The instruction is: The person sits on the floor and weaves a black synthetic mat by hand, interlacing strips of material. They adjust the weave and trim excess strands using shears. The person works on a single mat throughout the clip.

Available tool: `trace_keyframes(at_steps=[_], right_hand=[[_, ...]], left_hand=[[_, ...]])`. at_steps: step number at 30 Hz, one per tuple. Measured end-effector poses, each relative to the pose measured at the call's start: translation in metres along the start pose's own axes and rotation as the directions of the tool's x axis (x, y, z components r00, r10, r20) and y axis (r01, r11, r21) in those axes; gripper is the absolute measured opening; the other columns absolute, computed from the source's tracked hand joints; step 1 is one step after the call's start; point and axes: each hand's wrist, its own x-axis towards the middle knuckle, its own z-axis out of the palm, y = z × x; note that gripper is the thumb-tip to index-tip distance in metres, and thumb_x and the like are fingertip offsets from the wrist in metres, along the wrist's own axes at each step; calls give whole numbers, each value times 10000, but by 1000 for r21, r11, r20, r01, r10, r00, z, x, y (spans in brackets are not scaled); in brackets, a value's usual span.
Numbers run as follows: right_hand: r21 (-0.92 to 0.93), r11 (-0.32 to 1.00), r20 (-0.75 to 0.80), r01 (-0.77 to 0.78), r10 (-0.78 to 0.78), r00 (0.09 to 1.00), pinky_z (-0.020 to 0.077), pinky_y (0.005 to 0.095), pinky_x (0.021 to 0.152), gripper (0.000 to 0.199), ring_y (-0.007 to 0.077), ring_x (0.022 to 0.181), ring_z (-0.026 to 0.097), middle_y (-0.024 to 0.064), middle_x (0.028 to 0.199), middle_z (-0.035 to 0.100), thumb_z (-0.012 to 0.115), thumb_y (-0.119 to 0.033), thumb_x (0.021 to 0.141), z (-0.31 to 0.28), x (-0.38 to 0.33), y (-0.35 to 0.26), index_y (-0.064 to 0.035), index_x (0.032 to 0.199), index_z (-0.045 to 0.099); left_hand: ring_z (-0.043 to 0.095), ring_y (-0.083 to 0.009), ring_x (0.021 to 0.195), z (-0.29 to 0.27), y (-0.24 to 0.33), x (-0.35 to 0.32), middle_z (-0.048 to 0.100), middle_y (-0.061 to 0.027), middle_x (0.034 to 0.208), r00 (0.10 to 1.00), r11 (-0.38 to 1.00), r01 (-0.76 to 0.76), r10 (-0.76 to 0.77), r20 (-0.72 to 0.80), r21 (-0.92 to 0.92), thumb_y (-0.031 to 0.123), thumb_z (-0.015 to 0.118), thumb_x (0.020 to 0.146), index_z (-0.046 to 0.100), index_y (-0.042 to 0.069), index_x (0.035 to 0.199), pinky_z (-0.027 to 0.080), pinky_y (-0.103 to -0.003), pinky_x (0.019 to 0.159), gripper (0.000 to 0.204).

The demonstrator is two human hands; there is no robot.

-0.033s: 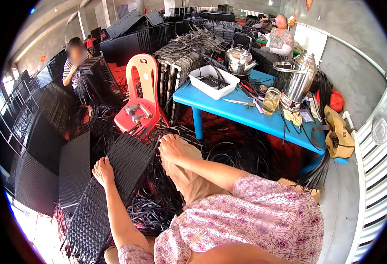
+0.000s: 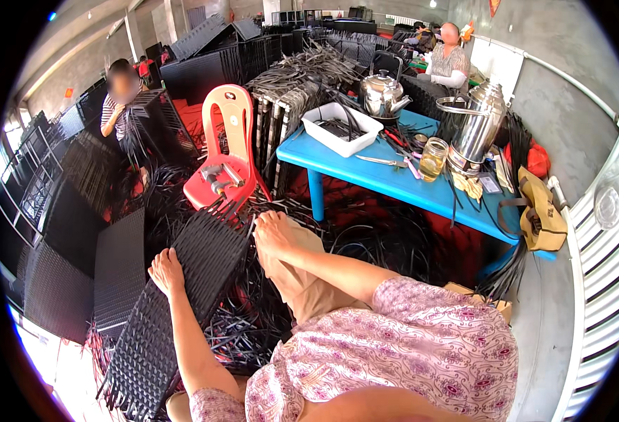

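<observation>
A long black woven panel (image 2: 200, 271) slants across my lap from lower left to upper middle, loose strip ends fringing both ends. My left hand (image 2: 167, 273) is closed over its left edge, fingers bent onto the weave. Beside the panel's upper right edge, my right hand (image 2: 274, 234) lies against the knee of my tan trousers (image 2: 299, 281). Its fingers are curled; whatever they pinch, if anything, is hidden. Just beyond the panel's far end stands a red plastic chair (image 2: 228, 141), with a power tool (image 2: 214, 184) on its seat.
A blue table (image 2: 365, 179) at right holds a white tray (image 2: 341, 144), a kettle (image 2: 382, 95), a glass jar (image 2: 434, 160) and a steel flask (image 2: 479, 126). Loose black strips (image 2: 387, 246) cover the floor. Woven panels (image 2: 119, 274) lean at left. Two people sit farther off.
</observation>
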Motion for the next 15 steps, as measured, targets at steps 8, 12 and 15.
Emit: trace_keyframes(at_steps=[8, 12, 15], right_hand=[[128, 990, 145, -55, 36, 989, 406, 453, 918, 327, 294, 1092, 575, 113, 1092, 657, 618, -334, 913, 40, -8, 6, -31, 1026, 664], [193, 979, 137, -68, 41, 990, 422, 460, 910, 446, 306, 1079, 591, 132, 1048, 674, 578, -453, 934, 57, -4, 11, -21, 976, 680], [202, 976, 164, -80, 47, 985, 420, 456, 879, 557, 318, 1038, 594, 143, 1006, 672, 546, -556, 933, 63, -1, 17, -16, 896, 679]], left_hand=[[613, -277, 1075, -10, 6, -15, 694, -82, 1111, 1000, 1000, -15, 15, -7, -4, 378, 487, 1037, 694, 94, 1155, 416, -437, 974, 371], [610, -278, 1069, -9, 2, -13, 692, -83, 1095, 1000, 1000, -23, 23, -14, 22, 369, 487, 1039, 692, 83, 1168, 420, -430, 971, 375], [609, -281, 1060, -8, 2, -9, 689, -83, 1077, 1000, 999, -24, 24, 0, 36, 362, 488, 1039, 693, 79, 1167, 423, -422, 962, 371]])
